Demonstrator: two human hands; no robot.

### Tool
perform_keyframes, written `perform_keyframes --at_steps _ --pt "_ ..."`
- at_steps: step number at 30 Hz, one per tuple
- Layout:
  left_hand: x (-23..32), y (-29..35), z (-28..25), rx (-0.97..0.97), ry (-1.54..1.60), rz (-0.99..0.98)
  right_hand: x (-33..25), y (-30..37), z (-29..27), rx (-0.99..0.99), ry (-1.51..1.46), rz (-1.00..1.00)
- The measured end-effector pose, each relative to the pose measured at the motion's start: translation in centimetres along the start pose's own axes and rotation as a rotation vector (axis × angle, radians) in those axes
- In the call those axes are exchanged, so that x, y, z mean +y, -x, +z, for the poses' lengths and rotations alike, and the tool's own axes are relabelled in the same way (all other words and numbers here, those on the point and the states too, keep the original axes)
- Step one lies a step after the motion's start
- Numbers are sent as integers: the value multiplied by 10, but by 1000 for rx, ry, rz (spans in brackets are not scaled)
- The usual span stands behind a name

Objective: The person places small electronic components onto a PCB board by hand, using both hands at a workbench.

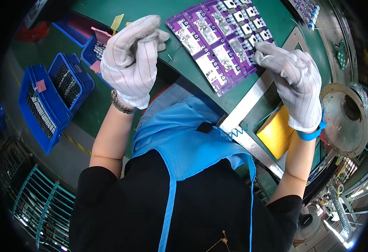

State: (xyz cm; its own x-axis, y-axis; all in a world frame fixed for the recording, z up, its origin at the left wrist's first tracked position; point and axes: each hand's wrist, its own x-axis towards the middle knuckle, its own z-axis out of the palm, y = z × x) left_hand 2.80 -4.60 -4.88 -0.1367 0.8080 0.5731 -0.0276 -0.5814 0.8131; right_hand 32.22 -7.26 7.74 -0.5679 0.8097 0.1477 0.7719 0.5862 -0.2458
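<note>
A purple circuit board panel [211, 52] lies on the green bench, with black and silver components [246, 29] along its upper right and bare silver pads elsewhere. My right hand [295, 80], in a white striped glove, is closed with its fingertips at the panel's right edge beside those components. What the fingertips grip, if anything, is hidden. My left hand [131, 63], gloved the same way, is raised left of the panel. Its fingers are curled together, and their contents cannot be made out.
Blue bins [45, 105] of small parts stand at the left. Another blue bin [93, 50] is behind my left hand. A metal frame bar [251, 98], a yellow pad [276, 132] and a coiled blue cord [234, 133] lie near my right arm. A round metal dish [339, 122] is farther right.
</note>
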Motion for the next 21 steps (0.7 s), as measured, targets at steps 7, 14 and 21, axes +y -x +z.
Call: perform_keyframes --at_steps 7,14,21 --pt "1 0 -7 -77 -71 9 -5 0 2 37 94 -40" --pt "5 0 -9 -91 -97 7 -9 2 7 180 14 113" --pt "6 2 -9 -78 -102 -23 -7 -27 -1 152 128 29"
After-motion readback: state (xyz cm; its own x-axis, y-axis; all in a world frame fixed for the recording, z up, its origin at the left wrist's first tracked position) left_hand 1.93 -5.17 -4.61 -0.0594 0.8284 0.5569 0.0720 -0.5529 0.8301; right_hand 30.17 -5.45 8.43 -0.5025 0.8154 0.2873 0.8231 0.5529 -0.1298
